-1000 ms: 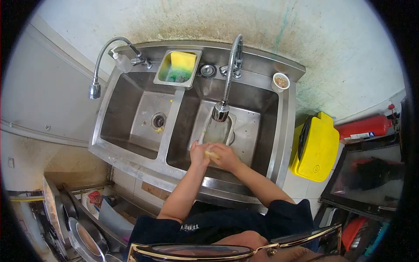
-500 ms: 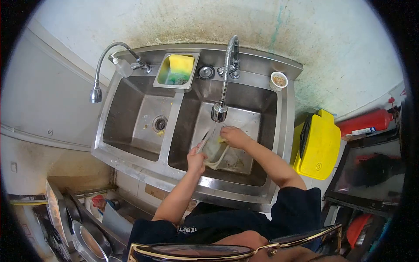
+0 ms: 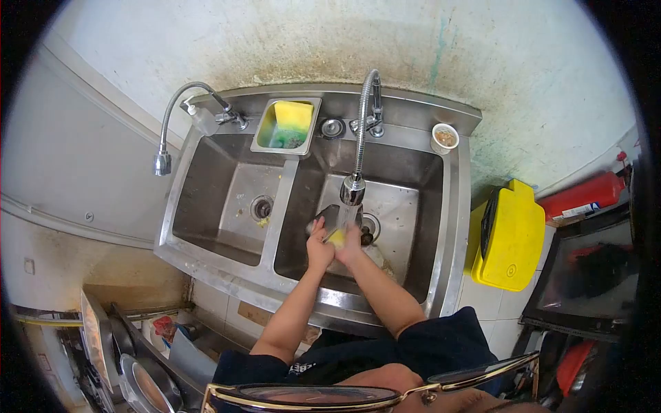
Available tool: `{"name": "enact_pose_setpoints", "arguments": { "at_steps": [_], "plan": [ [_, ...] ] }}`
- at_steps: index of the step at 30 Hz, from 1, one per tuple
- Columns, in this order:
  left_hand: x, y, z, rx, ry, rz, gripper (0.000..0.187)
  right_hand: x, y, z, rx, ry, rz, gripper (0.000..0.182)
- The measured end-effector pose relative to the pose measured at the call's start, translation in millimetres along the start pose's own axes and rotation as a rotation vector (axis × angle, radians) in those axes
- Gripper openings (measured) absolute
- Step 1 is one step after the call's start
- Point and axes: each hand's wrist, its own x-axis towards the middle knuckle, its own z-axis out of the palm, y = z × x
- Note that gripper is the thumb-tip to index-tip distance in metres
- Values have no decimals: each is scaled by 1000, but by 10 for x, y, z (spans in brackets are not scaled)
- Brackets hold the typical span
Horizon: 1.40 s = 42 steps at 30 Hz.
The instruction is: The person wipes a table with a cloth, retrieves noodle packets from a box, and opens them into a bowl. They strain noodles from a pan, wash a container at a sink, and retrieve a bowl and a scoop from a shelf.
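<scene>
Under the running tap point(image 3: 353, 191), my left hand point(image 3: 319, 249) grips a see-through plastic container point(image 3: 329, 216) by its near side, inside the right basin point(image 3: 430, 199). Right beside it, my right hand point(image 3: 349, 246) is slightly blurred and closed around a small yellow sponge point(image 3: 337, 238), which presses against the container. Water falls over the container and the right fingers. Part of the container is hidden by the hands and the water. The basin's drain point(image 3: 370, 227) shows just past my right hand.
A metal tub point(image 3: 257, 142) with a yellow sponge point(image 3: 294, 115) and green liquid sits on the rear ledge. Near it are a drain plug point(image 3: 332, 129) and a white cup point(image 3: 445, 139). The left basin point(image 3: 196, 203) has food scraps. A yellow bin point(image 3: 511, 237) stands right.
My right hand has drawn in toward my left hand with the sponge. The container has tilted and shifted, uncovering the drain. The whole view has shifted slightly.
</scene>
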Motion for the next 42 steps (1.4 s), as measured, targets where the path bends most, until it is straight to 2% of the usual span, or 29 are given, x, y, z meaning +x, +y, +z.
{"name": "enact_pose_setpoints", "arguments": {
  "at_steps": [1,3,5,7,9,10,13,14,16,17,19,20,21,23,24,25,26,27,29,30,31,33,35,37,38,39,40,41,42],
  "plan": [
    [7,-55,20,-6,-43,6,15,131,-13,-77,0,3,1,19],
    [-33,26,37,-14,-89,8,20,433,-76,-255,-446,310,-247,23],
    [-98,477,27,310,-176,-144,8,362,-266,-65,-383,355,-331,27],
    [-93,526,48,457,-196,-63,7,334,-289,0,-316,389,-421,33],
    [-82,557,-16,663,-156,252,4,228,-102,-56,-718,336,-526,37],
    [-33,529,-55,639,-159,386,5,220,-141,-40,-714,342,-528,37],
    [-18,488,-66,681,-256,357,8,220,-318,79,-310,165,-104,45],
    [-55,487,-37,681,-262,356,8,189,-331,97,-305,170,-104,45],
    [-60,508,9,396,-246,77,14,210,-325,158,-62,93,-182,42],
    [-18,504,0,397,-249,82,14,194,-293,156,-59,91,-185,42],
    [70,463,-76,54,-208,68,25,126,-117,-40,-282,-59,-46,35],
    [125,439,-107,104,-245,102,28,289,-16,-299,-473,-117,-112,30],
    [137,386,-129,102,-248,102,28,262,-11,-349,-472,-115,-114,30],
    [136,287,-140,-91,-306,-174,30,230,-49,-438,-950,-189,135,29],
    [74,306,-114,-267,-215,-256,26,212,-90,-418,-947,-187,134,29],
    [51,232,-121,-265,-219,-257,26,185,-154,-339,-1609,-326,19,30],
    [43,152,-142,-479,-177,-425,24,151,-216,-274,-2267,-465,-121,33],
    [36,87,-165,-694,-129,-593,23,91,-279,-222,-2266,-463,-118,33],
    [10,198,-234,-773,-75,-606,25,-41,-369,-150,-2502,-686,45,37],
    [7,249,-264,-743,-46,-700,26,-73,-366,-112,-2642,-580,103,39],
    [-19,265,-293,-712,-16,-800,28,-37,-390,-163,-2639,-584,109,39],
    [-59,183,-310,-683,-62,-790,26,122,-500,-302,-2874,-529,5,39],
    [-79,92,-284,-654,-105,-785,24,257,-405,-467,-2889,-438,-26,38],
    [-76,13,-175,-654,-35,-739,25,354,-248,-549,-2904,-347,-56,37],
    [-82,-38,-136,-702,-42,-597,22,426,-123,-529,-2765,-290,-53,38],
    [-77,-82,-116,-702,-39,-599,22,483,-21,-548,-2625,-235,-45,40],
    [-50,-97,-88,-746,-5,-591,22,490,66,-630,-2307,-387,-199,43],
    [-22,-114,-69,-787,28,-584,22,531,62,-690,-2308,-386,-195,43],
    [-21,-16,-116,-674,9,-574,19,445,92,-665,-2326,-265,-139,42]
  ]
}}
